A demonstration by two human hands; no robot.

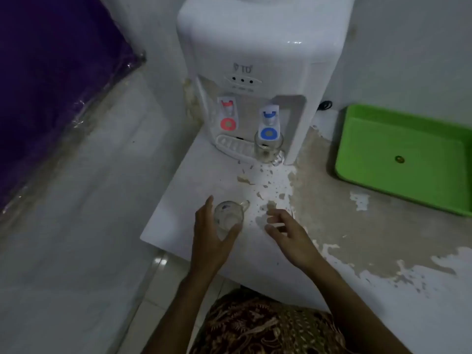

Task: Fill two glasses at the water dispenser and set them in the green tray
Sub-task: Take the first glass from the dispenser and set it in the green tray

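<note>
We judge the job barely begun: our left hand (212,233) wraps one glass mug (228,217) on the desk (332,226), our right hand (286,231) hovers spread, the second mug (268,149) waits under the blue tap (268,123), and the green tray (398,141) holds no glass.

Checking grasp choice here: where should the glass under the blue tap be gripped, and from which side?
Grip the glass under the blue tap by its handle, which juts toward the lower right, clear of the dispenser. Come from the front right: the tap overhangs its mouth.
</note>
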